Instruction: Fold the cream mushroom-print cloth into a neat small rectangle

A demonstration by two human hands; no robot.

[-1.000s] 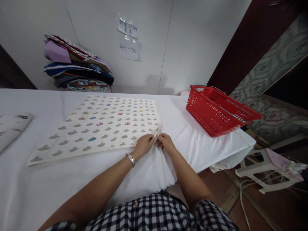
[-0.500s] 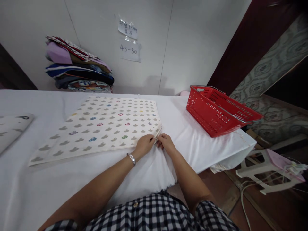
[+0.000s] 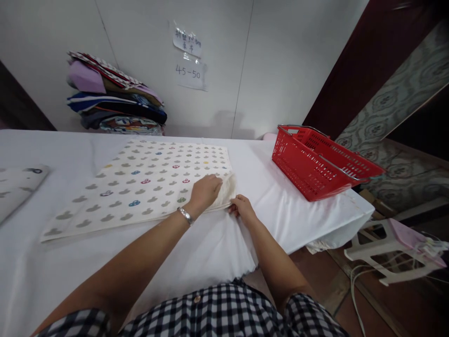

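A cream cloth (image 3: 164, 173) printed with grey mushroom-like shapes and a few coloured ones lies flat, folded in layers, on the white-covered table. At its near right corner, my left hand (image 3: 206, 191) is closed on the upper layer and turns it back, so a plain pale underside shows. A silver bracelet (image 3: 185, 216) circles my left wrist. My right hand (image 3: 242, 208) pinches the corner of the layer below, close to the table's front edge. Its fingertips are partly hidden.
A red plastic basket (image 3: 298, 173) with metal handles stands at the table's right end. Folded fabrics (image 3: 119, 103) are piled at the back left. Another printed cloth (image 3: 21, 185) lies at the left edge. A stool (image 3: 393, 243) with cables stands on the floor to the right.
My left hand has moved up and left from beside my right hand, peeling the upper layer's corner back. My right hand has stayed at the corner.
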